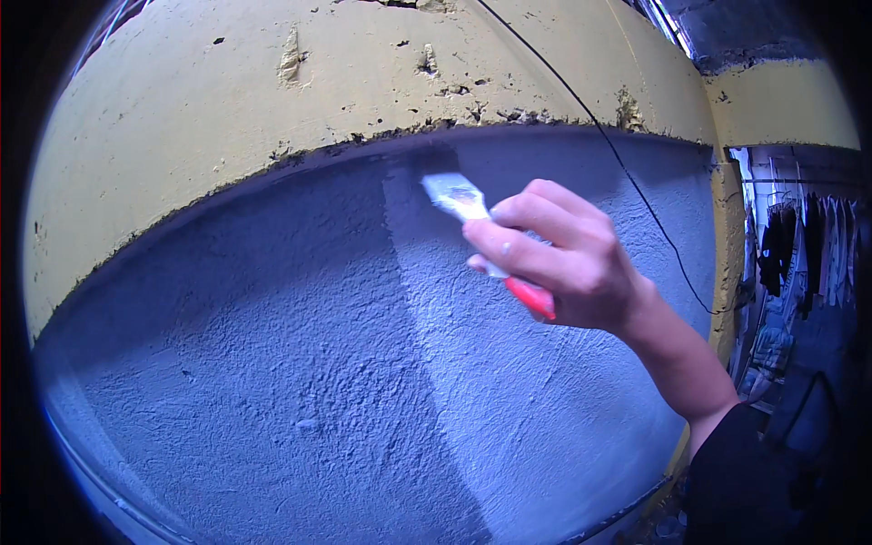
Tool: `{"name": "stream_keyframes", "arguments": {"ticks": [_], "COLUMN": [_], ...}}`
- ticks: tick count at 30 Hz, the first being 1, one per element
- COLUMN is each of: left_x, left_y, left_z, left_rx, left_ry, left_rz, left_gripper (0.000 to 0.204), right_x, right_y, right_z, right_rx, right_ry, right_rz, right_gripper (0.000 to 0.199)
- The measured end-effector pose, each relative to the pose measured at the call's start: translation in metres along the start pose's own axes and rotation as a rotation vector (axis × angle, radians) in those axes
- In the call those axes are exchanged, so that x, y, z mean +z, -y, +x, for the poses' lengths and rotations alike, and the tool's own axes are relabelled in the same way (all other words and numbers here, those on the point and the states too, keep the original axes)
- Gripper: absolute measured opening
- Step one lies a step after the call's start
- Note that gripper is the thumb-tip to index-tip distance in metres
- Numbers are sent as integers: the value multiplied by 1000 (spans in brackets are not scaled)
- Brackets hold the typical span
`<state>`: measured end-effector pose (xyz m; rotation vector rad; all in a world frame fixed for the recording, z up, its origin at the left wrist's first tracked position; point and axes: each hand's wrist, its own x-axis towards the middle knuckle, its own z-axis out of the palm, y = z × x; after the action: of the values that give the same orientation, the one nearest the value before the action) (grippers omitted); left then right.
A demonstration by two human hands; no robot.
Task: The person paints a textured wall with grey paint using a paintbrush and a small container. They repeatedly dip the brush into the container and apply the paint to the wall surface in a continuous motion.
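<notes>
My right hand (572,259) is raised in front of the wall, its fingers wrapped round a putty knife (457,195). The tool's flat, pale blade widens toward the upper left and has a brownish patch; motion blurs it a little. A red handle end (531,298) sticks out below my fingers. Behind the blade is a rough blue-grey plastered wall panel (336,363), close to its top edge; whether the blade touches it I cannot tell. A small pale fleck is on one of my fingers. My left hand is out of view.
A yellow beam (227,109) with chipped, pitted edges runs above the panel. A black cable (581,102) hangs down across beam and panel to the right-hand yellow post (727,236). Beyond the post, clothes (808,245) hang on a rail.
</notes>
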<state>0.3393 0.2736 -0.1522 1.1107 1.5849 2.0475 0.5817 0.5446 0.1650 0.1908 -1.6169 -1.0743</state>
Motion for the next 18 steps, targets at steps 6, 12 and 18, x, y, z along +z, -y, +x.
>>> {"name": "stream_keyframes", "arguments": {"ticks": [6,12,18], "left_x": [-3,-6,-11], "left_y": [-4,-3,-1], "left_z": [-3,-4,0], "left_rx": [-19,-7,-28], "left_ry": [6,-7,26], "left_rz": [47,65,82], "left_gripper": [85,87,88], "right_x": [27,19,-3], "right_y": [3,3,-12], "right_z": [15,15,9], "right_rx": [-82,-46,46], "right_ry": [-78,-75,-43], "right_rz": [38,78,111], "right_gripper": [20,20,23]}}
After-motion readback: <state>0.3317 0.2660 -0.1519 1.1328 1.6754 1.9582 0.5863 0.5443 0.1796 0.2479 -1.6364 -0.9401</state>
